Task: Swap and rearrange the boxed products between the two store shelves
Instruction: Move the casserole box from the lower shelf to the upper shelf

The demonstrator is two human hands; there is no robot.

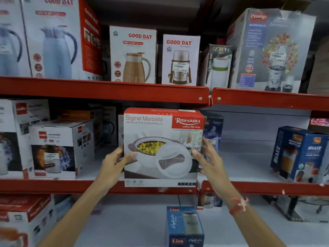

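Observation:
A red and white Sigma Marbella casserole box (162, 139) is held upright in front of the middle shelf (267, 188), its lower edge overlapping the shelf's red front rail. My left hand (116, 157) grips its left side with the thumb on the front face. My right hand (207, 155) grips its right side, and a red thread is tied at that wrist. Behind the box, a second similar box (121, 122) shows at its left edge. The upper shelf (106, 89) carries Good Day flask boxes (133, 54).
Cello kettle boxes (58, 148) fill the middle shelf's left part. A blue shaker bottle box (300, 154) stands at its right, a small blue box (214, 129) just behind my right hand. A Prestige blender box (270, 50) sits upper right. A blue Liza bottle box (185, 227) stands below.

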